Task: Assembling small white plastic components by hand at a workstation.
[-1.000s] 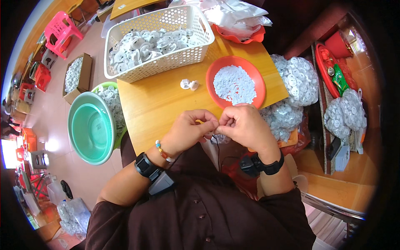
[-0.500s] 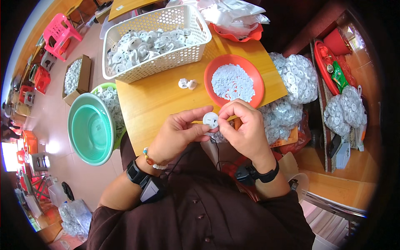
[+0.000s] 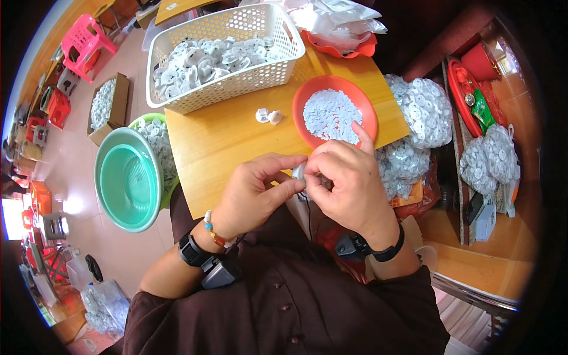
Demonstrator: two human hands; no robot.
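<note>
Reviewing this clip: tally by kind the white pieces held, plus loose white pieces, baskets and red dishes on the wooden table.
Held white piece: 1
Loose white pieces: 2
White basket: 1
Red round dish: 1
Red scalloped dish: 1
Total: 6

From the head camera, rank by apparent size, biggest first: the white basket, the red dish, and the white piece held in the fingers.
1. White basket
2. Red dish
3. White piece, partly hidden by the fingers but clearly smallest
</note>
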